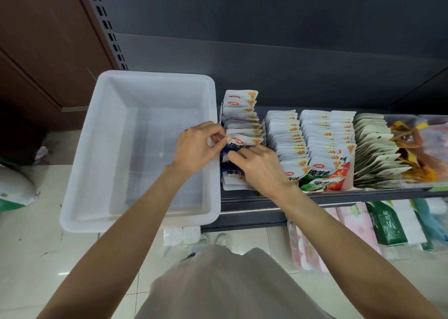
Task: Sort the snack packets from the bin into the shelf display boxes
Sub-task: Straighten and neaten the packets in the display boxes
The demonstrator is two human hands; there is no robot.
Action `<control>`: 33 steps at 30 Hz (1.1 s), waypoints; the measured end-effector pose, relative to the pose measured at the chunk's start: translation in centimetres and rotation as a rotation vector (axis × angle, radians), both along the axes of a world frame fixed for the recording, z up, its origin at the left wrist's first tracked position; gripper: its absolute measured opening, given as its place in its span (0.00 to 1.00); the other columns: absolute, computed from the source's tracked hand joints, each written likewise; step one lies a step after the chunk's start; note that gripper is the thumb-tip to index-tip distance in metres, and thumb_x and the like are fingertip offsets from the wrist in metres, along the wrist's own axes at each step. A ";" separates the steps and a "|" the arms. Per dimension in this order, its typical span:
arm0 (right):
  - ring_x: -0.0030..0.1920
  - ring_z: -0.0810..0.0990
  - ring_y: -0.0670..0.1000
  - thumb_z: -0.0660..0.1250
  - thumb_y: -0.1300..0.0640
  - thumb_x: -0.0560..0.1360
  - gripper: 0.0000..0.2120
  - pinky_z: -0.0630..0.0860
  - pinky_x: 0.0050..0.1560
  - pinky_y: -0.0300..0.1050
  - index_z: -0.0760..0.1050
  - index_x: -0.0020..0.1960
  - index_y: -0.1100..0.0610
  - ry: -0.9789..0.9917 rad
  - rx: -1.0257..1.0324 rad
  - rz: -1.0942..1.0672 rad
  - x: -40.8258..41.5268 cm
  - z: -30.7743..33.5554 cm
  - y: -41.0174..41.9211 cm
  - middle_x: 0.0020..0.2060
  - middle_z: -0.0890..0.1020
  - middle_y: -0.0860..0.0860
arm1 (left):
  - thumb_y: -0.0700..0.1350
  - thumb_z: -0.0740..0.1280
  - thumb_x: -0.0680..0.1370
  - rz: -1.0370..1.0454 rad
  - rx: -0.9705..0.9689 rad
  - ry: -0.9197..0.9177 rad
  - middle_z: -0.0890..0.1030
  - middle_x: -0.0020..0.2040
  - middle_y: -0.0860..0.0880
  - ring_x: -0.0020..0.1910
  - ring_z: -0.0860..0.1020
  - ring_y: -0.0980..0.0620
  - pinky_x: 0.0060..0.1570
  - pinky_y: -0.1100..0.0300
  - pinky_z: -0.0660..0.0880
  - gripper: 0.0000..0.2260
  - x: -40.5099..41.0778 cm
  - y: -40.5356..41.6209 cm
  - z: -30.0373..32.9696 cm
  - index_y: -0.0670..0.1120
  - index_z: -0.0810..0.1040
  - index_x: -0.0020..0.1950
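Last packets going into the leftmost display box

The left hand (196,146) pinches a blue-and-white snack packet (242,141) by its top edge; the right hand (259,167), fingers curled, grips the packets in front. Light, limp, probably slick, they are best held at the sealed rim. The bin (80,173) looks empty; the neighbouring boxes (286,136) stand full.
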State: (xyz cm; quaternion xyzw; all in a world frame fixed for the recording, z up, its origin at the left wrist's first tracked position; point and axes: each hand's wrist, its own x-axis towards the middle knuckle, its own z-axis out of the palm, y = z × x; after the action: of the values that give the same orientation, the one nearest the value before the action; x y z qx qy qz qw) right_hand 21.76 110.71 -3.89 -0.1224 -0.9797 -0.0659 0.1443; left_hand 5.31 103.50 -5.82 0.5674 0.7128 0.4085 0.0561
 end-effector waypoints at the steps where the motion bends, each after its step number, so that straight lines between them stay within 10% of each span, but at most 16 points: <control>1: 0.27 0.76 0.53 0.56 0.68 0.66 0.15 0.70 0.30 0.41 0.74 0.46 0.55 0.046 0.004 -0.010 0.2 0.4 -0.1 0.27 0.77 0.51 | 0.50 0.68 0.73 -0.005 -0.003 0.000 0.75 0.36 0.60 0.34 0.74 0.60 0.34 0.62 0.74 0.06 -0.1 0.1 -0.1 0.49 0.78 0.40; 8: 0.33 0.77 0.55 0.56 0.68 0.67 0.14 0.71 0.34 0.44 0.64 0.49 0.54 0.023 -0.052 -0.035 1.1 2.3 -0.2 0.34 0.79 0.52 | 0.47 0.74 0.71 -0.004 -0.076 0.139 0.80 0.35 0.54 0.37 0.75 0.54 0.34 0.63 0.68 0.04 -0.4 0.4 -1.1 0.48 0.81 0.41; 13: 0.65 0.70 0.50 0.65 0.55 0.75 0.06 0.68 0.59 0.47 0.67 0.46 0.52 -0.071 -0.531 -0.058 3.5 2.5 -1.6 0.65 0.72 0.49 | 0.47 0.75 0.70 -0.022 -0.086 0.012 0.79 0.40 0.58 0.38 0.74 0.58 0.38 0.61 0.72 0.08 -0.4 -0.6 -0.6 0.50 0.81 0.47; 17: 0.75 0.54 0.52 0.74 0.43 0.67 0.26 0.57 0.71 0.45 0.63 0.53 0.52 -0.082 -0.610 -0.176 5.6 0.0 -3.7 0.75 0.56 0.52 | 0.46 0.75 0.70 -0.007 -0.072 -0.128 0.80 0.44 0.56 0.41 0.75 0.60 0.43 0.66 0.72 0.10 0.6 -1.5 -0.6 0.49 0.79 0.49; 21: 0.74 0.58 0.62 0.74 0.63 0.69 0.36 0.73 0.61 0.51 0.58 0.69 0.52 0.091 -0.490 -0.276 4.4 -1.0 -4.2 0.75 0.51 0.62 | 0.39 0.70 0.74 0.048 -0.071 -0.320 0.79 0.53 0.52 0.48 0.76 0.60 0.48 0.73 0.70 0.13 1.6 -2.7 -0.2 0.48 0.76 0.57; 25: 0.74 0.51 0.46 0.69 0.67 0.72 0.46 0.65 0.65 0.39 0.43 0.75 0.43 0.291 -0.703 -0.395 1.6 0.0 -3.5 0.77 0.48 0.56 | 0.31 0.63 0.74 -0.007 -0.173 -0.457 0.75 0.62 0.53 0.60 0.71 0.61 0.62 0.69 0.67 0.24 2.4 -3.9 0.3 0.47 0.71 0.68; 28: 0.72 0.55 0.40 0.67 0.70 0.72 0.47 0.59 0.65 0.27 0.40 0.73 0.41 0.514 -1.101 -0.410 -0.1 0.0 -2.6 0.75 0.54 0.48 | 0.39 0.68 0.75 -0.054 -0.295 -0.330 0.69 0.69 0.51 0.67 0.66 0.56 0.65 0.63 0.62 0.29 2.7 -4.2 0.2 0.49 0.62 0.74; 33: 0.69 0.66 0.47 0.64 0.70 0.71 0.38 0.69 0.65 0.38 0.51 0.74 0.50 0.612 -1.381 -0.453 -1.8 -1.2 -1.9 0.69 0.65 0.52 | 0.44 0.73 0.71 0.022 -0.268 -0.125 0.72 0.66 0.47 0.64 0.68 0.49 0.63 0.57 0.65 0.33 3.4 -3.3 -0.2 0.45 0.63 0.73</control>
State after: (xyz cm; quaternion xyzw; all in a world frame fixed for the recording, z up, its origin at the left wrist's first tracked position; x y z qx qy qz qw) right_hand 19.98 108.80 -5.06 -0.3936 -0.6671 0.5662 0.2819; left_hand 8.66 100.19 -6.04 0.5205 0.7621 0.3448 0.1713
